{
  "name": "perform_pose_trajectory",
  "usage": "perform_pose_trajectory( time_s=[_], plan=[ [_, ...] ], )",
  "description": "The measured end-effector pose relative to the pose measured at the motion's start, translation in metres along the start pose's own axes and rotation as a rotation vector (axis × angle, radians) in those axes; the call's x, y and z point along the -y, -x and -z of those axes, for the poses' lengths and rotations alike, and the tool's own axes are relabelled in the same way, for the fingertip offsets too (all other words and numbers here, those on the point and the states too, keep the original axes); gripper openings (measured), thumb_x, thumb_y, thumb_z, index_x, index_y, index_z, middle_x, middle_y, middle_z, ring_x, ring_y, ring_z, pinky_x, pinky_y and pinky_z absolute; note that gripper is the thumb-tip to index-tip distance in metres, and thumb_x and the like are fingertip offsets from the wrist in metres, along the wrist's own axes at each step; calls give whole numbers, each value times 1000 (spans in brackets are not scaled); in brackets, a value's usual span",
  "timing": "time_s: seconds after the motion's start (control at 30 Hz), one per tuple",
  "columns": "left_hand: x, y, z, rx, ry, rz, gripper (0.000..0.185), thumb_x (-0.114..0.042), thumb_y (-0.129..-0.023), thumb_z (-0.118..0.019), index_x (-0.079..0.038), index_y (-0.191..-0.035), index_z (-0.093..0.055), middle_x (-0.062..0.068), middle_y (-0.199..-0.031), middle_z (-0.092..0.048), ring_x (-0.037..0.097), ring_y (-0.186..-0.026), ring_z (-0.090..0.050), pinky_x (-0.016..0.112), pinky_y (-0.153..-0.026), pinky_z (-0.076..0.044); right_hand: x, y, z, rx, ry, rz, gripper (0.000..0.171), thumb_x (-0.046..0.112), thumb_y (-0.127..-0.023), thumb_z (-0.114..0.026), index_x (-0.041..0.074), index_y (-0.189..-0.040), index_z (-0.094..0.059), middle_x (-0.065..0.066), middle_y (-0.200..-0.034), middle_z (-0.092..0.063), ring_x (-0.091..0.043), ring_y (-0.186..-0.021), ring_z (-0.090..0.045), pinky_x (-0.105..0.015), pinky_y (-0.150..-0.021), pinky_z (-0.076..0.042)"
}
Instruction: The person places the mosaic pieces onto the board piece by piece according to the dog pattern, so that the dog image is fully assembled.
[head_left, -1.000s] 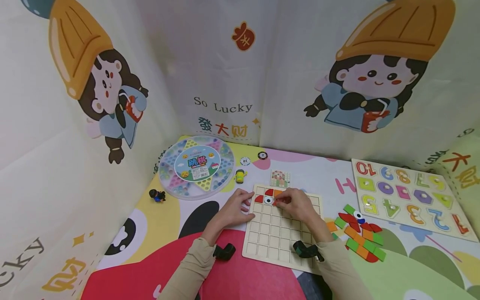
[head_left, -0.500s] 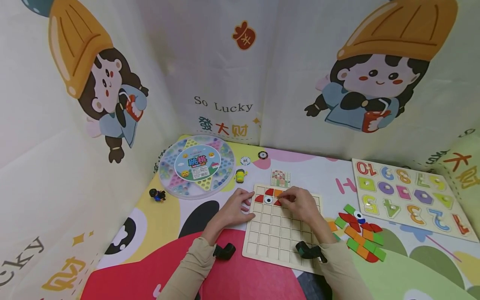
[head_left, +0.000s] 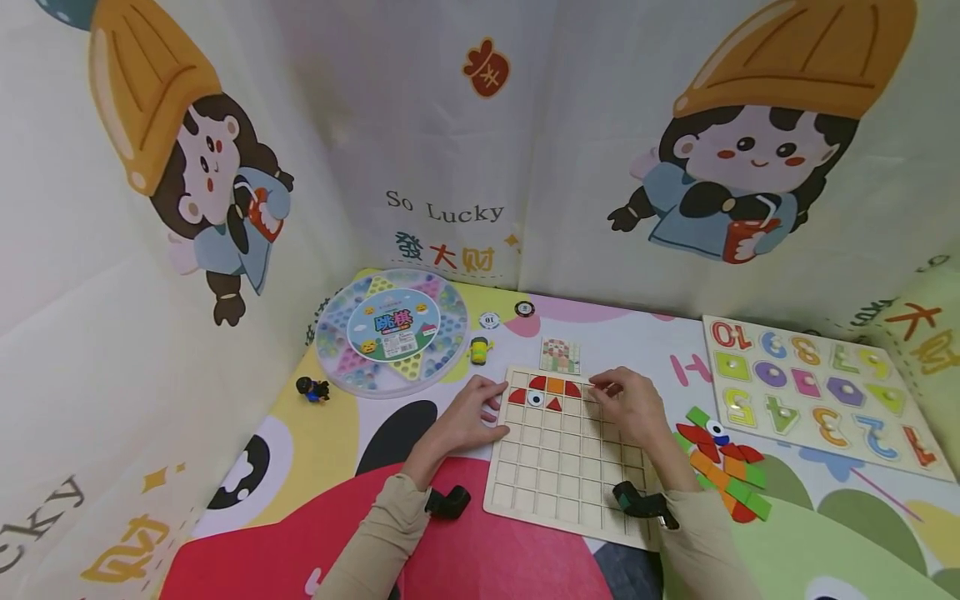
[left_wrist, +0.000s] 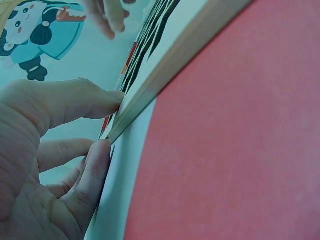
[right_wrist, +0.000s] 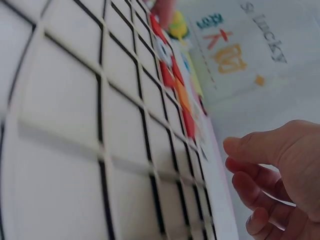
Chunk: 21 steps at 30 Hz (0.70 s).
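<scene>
A wooden grid board [head_left: 570, 467] lies in front of me. Its top rows hold red pieces [head_left: 572, 388], an orange piece [head_left: 555, 385] and an eye piece [head_left: 535, 399]. My left hand [head_left: 472, 410] touches the board's left edge; the left wrist view shows its fingers [left_wrist: 92, 170] straight against the board's edge [left_wrist: 190, 55]. My right hand [head_left: 626, 400] hovers over the board's upper right part. In the right wrist view the right hand [right_wrist: 270, 170] has loosely curled fingers that hold nothing, beside the grid [right_wrist: 100, 125] and the row of pieces [right_wrist: 175, 85].
A pile of loose coloured pieces [head_left: 720, 467] lies right of the board, with a number puzzle board [head_left: 817, 392] beyond it. A pattern card [head_left: 560, 356], a round checkers box [head_left: 392, 331], a yellow toy [head_left: 480, 350] and a black toy [head_left: 311, 389] sit behind and left. Printed fabric walls surround the mat.
My right hand has let go of a red piece in the board's top row and drawn back to the right. The left hand has stayed at the board's edge.
</scene>
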<state>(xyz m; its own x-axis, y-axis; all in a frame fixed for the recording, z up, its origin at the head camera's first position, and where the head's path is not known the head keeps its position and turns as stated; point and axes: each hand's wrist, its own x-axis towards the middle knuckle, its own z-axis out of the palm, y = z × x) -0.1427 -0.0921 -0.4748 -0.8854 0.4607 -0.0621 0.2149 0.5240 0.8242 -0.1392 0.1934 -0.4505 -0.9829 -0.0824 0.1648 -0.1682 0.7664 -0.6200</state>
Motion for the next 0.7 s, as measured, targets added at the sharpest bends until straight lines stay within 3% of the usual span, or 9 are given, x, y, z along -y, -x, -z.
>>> perform_pose_trajectory(
  time_s=[0.37, 0.57, 0.7],
  plan=[
    [-1, 1, 0, 7, 5, -5, 71, -13, -82, -78, -1, -145, -47, 9, -118, -47, 15, -93, -61, 24, -82, -54, -42, 27, 54, -60, 92, -82, 22, 7, -90, -68, -5, -108, -71, -20, -95, -68, -34, -83, -63, -33, -63, -47],
    [1, 1, 0, 6, 4, 0, 71, -15, -83, -78, -2, -146, -46, 8, -117, -47, 14, -93, -61, 23, -81, -54, -65, 47, 79, -48, 193, -243, 27, 12, -90, -69, -6, -110, -69, -24, -98, -66, -36, -83, -59, -34, -60, -43],
    [1, 0, 0, 8, 9, 1, 71, -15, -83, -78, -2, -146, -46, 8, -117, -47, 15, -93, -61, 24, -81, -54, -76, 57, 88, -8, 230, -303, 28, 12, -90, -67, -8, -110, -68, -25, -97, -66, -38, -83, -59, -35, -58, -43]
  ],
)
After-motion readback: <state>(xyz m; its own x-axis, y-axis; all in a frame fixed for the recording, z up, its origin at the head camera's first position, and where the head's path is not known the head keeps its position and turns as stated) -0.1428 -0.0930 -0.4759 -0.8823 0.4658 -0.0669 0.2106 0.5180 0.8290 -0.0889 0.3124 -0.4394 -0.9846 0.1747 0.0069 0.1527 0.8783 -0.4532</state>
